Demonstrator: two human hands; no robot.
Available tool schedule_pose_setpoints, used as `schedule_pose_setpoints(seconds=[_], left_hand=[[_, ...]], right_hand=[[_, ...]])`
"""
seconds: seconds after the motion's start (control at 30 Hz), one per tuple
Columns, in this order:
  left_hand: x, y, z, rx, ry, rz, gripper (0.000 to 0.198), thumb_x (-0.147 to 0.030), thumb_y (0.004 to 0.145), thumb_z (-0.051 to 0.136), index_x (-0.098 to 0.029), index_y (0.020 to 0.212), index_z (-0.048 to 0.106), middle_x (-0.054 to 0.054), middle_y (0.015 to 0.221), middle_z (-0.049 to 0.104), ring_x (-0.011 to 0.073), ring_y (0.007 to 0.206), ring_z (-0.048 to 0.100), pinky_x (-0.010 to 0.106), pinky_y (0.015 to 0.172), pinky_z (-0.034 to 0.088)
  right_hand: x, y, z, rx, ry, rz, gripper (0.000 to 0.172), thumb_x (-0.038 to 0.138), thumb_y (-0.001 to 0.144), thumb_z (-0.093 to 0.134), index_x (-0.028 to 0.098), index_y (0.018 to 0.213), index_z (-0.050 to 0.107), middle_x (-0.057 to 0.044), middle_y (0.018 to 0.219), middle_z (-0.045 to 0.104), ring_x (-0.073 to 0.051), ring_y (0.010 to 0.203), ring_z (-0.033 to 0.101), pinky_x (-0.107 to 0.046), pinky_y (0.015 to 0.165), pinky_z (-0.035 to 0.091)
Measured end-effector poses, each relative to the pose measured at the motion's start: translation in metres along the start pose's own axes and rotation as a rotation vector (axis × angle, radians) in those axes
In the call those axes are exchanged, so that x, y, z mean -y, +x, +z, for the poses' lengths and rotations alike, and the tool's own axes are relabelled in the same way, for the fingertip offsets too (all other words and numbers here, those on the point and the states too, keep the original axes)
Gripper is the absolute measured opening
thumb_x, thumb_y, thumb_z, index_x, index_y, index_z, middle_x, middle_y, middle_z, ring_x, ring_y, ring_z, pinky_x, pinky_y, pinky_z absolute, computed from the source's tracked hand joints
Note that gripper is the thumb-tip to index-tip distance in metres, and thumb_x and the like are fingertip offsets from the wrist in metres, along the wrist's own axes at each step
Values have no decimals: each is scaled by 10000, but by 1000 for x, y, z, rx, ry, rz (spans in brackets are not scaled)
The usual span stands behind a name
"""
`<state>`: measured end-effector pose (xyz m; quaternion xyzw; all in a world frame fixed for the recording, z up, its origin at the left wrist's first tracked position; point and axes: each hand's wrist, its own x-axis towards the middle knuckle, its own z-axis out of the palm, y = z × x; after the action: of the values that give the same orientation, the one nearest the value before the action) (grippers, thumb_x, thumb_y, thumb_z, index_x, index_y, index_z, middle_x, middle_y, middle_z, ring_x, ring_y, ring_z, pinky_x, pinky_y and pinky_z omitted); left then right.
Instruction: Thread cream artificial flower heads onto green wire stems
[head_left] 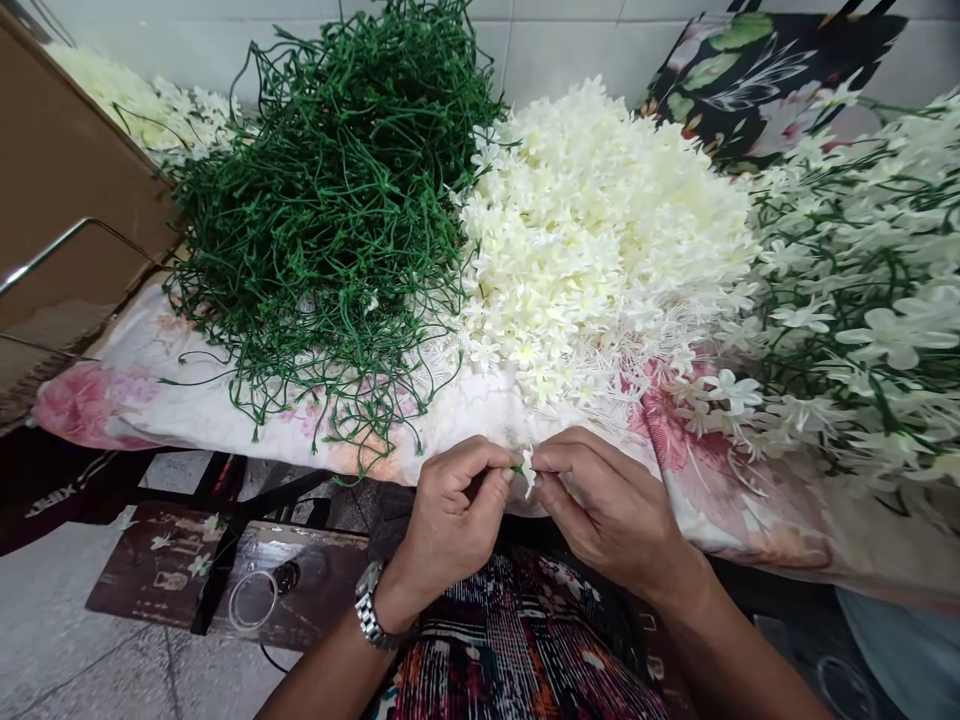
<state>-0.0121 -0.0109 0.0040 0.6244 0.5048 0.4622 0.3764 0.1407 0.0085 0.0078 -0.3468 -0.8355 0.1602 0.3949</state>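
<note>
In front of my lap, both hands meet over the near edge of the cloth. My left hand (pixel 461 505) pinches a short green stem, of which only a bit of tip shows. A small white artificial flower (pixel 529 472) sits at that tip, edge-on to me. My right hand (pixel 604 500) grips the flower's other side between thumb and forefinger. Beyond my left hand rises a tangled heap of green plastic stems (pixel 337 210). A pile of loose cream-white flower heads (pixel 600 230) lies beyond my right hand.
Stemmed white flowers (pixel 885 320) spread on the right, beside a black floral bag (pixel 780 80). A floral cloth (pixel 450 410) covers the work surface. At left stand a cardboard box (pixel 67 180) and a metal rod (pixel 52 255). Below is a dark wooden board (pixel 315 570) with a ring-shaped roll.
</note>
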Motion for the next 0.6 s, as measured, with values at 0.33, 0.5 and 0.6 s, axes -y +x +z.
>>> schedule_pose_setpoints(seconds=[0.33, 0.5, 0.6], left_hand=[[1, 2, 1, -11, 89, 71, 186, -50, 757, 449, -164, 633, 528, -29, 547, 493, 94, 504, 450, 200, 491, 357], [1, 1, 2, -20, 116, 81, 194, -49, 751, 434, -175, 621, 507, -29, 538, 489, 99, 504, 447, 203, 484, 347], [1, 1, 3, -15, 122, 73, 192, -56, 750, 432, -175, 619, 507, -29, 538, 489, 101, 504, 446, 207, 491, 350]], right_hand=[[-2, -4, 6, 35, 30, 45, 149, 49, 823, 461, 169, 885, 525, -37, 725, 579, -120, 656, 569, -238, 570, 501], [-4, -5, 7, 37, 50, 50, 145, 58, 826, 463, 175, 886, 523, -33, 725, 581, -121, 653, 571, -233, 567, 499], [-3, -6, 9, 12, 51, 53, 147, 59, 828, 460, 183, 888, 511, -24, 717, 568, -121, 648, 571, -232, 567, 500]])
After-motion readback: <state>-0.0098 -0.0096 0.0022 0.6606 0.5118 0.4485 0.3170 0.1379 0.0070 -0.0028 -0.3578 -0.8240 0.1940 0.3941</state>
